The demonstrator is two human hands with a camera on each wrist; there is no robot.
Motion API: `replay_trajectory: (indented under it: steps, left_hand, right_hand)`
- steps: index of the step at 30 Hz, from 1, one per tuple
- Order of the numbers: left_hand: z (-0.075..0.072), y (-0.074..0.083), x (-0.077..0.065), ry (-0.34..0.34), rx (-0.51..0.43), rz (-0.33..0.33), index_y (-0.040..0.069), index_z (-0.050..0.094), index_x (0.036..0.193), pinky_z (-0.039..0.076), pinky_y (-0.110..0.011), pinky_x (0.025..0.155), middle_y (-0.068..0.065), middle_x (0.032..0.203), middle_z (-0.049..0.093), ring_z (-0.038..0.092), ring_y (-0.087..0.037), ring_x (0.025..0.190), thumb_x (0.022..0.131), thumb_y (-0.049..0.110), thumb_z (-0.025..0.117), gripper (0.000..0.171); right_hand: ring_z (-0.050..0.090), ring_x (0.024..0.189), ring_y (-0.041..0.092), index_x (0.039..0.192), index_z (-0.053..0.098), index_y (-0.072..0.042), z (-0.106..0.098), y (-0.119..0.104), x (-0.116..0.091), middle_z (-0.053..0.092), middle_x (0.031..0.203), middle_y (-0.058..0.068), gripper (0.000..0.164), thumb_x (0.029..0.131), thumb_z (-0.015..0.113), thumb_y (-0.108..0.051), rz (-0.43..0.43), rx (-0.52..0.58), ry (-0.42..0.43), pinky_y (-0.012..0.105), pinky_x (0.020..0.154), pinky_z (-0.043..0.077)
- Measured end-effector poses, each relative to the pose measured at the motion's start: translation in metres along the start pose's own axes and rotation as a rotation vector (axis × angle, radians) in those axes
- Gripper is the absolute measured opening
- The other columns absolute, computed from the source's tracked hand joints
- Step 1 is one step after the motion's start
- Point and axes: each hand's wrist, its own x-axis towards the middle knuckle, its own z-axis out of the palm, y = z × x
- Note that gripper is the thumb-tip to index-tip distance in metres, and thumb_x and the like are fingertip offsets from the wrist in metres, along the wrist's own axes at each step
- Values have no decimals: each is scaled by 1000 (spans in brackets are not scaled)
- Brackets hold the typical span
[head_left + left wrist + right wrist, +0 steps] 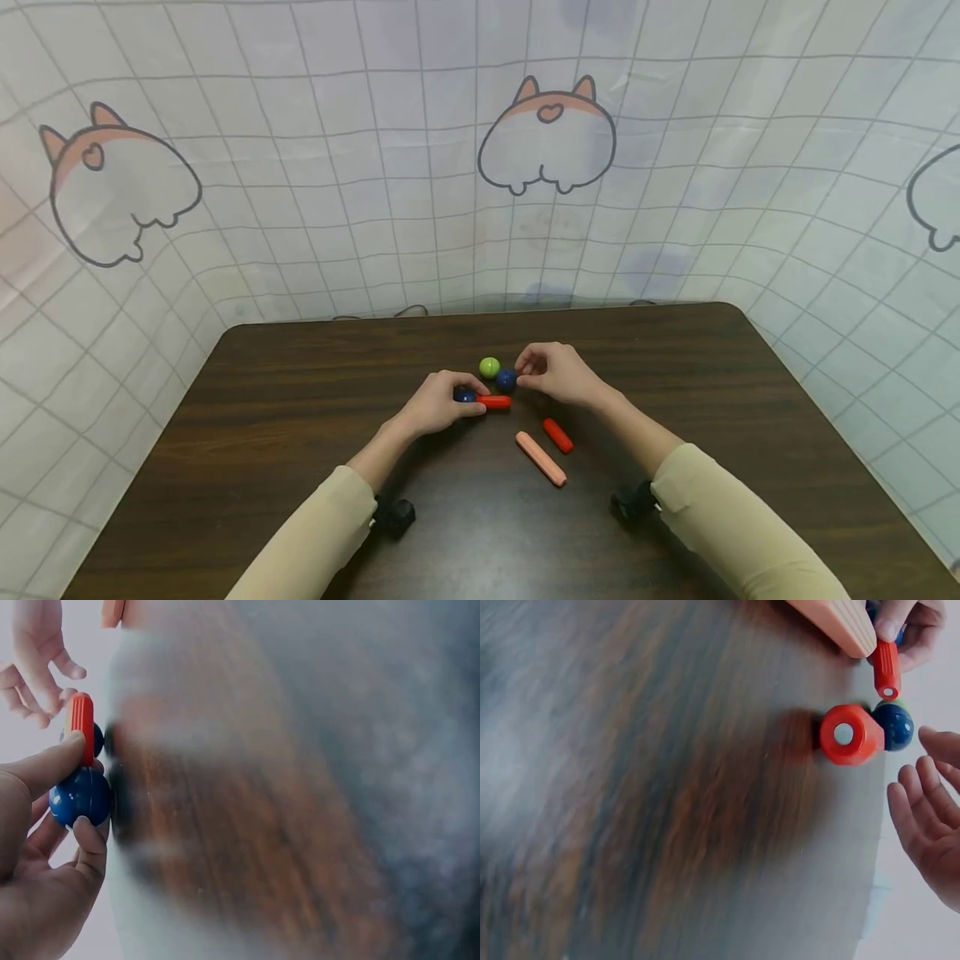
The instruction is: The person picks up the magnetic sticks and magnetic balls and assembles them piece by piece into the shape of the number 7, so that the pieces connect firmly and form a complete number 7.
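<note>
My left hand pinches a short red ridged rod between thumb and fingers. At the near end of that rod sits a glossy blue ball, with more of the left fingers around it. The rod's other end shows a pale round tip in the right wrist view. My right hand has loosely bent fingers and holds nothing. Those fingers hover just right of a second blue ball, with a gap between them in the right wrist view. A lime green ball sits behind that ball, on its left.
Nearer on the dark wooden table lie a second red rod and a longer light orange rod. A white gridded curtain with cartoon animals hangs behind the table and along its sides.
</note>
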Motion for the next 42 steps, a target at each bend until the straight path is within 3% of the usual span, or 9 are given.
replay_trajectory:
  steps: [8,15,24,42]
  left_hand:
    - [-1,-2,0,1,-8,9,15,78,107,49,-35,77,1,104,72,57,-17,84,93,20,80,15]
    - [-2,-2,2,22,4,11,16,78,106,49,-39,85,0,107,71,58,-18,90,93,20,80,13]
    - [-1,-4,0,15,0,-5,18,78,105,47,-35,76,2,105,71,56,-18,84,93,21,80,13]
    - [-4,-3,1,17,-9,10,16,78,105,47,-36,79,2,104,70,56,-19,86,93,18,79,12]
  right_hand:
    - [63,86,18,110,70,-2,3,0,6,67,95,5,23,90,80,-7,10,39,5,36,80,53]
    - [62,92,21,117,67,-3,7,0,9,67,105,10,32,90,81,-11,35,49,0,40,83,52]
    - [63,107,27,127,62,-5,13,3,10,62,123,11,45,88,83,-14,66,37,-26,44,88,53]
    - [62,114,30,125,65,-5,15,1,13,64,124,11,36,93,79,-14,73,35,-49,47,95,51]
